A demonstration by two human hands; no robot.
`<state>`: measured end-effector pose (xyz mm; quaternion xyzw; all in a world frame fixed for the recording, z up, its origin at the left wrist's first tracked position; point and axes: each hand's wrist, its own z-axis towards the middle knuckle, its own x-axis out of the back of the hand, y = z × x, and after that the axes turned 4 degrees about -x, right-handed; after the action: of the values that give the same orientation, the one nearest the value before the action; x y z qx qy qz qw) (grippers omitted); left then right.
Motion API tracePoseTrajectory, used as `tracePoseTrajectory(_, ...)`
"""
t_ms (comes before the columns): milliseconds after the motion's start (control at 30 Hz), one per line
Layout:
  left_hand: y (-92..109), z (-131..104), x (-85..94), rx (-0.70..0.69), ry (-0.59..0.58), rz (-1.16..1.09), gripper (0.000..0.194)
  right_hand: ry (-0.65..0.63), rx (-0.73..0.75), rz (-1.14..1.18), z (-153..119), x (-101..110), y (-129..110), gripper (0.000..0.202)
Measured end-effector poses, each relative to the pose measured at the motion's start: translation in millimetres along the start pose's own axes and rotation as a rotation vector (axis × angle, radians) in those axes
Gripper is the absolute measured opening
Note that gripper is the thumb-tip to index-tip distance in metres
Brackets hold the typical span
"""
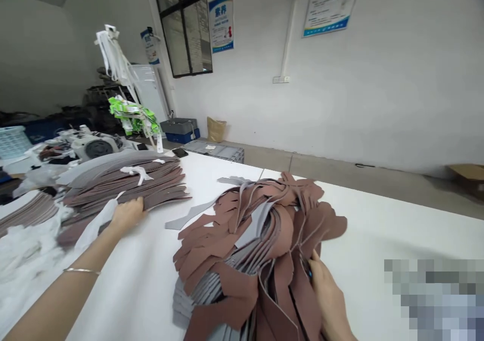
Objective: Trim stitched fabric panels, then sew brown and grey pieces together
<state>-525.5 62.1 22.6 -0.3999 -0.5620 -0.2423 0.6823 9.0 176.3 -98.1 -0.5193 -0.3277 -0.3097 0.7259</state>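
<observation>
A large loose heap of brown cut fabric pieces [276, 230] with grey undersides lies on the white table in front of me. My right hand [327, 288] is at the heap's right side, its fingers curled and partly hidden behind the brown pieces. A small blue-and-dark item shows at those fingertips, too little of it visible to name. To the left, my left hand [128, 216] is closed on the near edge of a bundle of grey-brown fabric pieces [162, 192]. White cloth strips [138, 172] lie on and around that bundle. A bangle circles my left wrist.
The white table [381, 230] extends right of the heap. A phone [180, 152] lies at its far edge. White scraps [30, 265] and a sewing machine [96, 144] are at left. Grey crates [219, 150] stand beyond, and a cardboard box [467, 177] is at far right.
</observation>
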Motion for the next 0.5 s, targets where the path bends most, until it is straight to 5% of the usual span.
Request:
tracePoseTrajectory(100,51.4,12.4,22.2,0.034,0.028,-0.029,0.038,0.0,0.045,-0.025,-0.2,4.6,-5.8,0.03)
tracePoseTrajectory(333,240.2,-0.6,35.8,-0.217,0.232,-0.086,0.032,0.046,0.087,-0.059,-1.0,-1.3,-4.7,0.026)
tracePoseTrajectory(400,271.1,-15.8,34.6,-0.277,0.266,-0.104,0.035,0.042,0.089,-0.057,-0.7,-2.5,-3.9,0.024)
tracePoseTrajectory(500,280.7,-31.3,34.4,-0.307,0.272,-0.135,0.037,0.034,0.091,-0.048,-0.5,-1.4,-4.9,0.024)
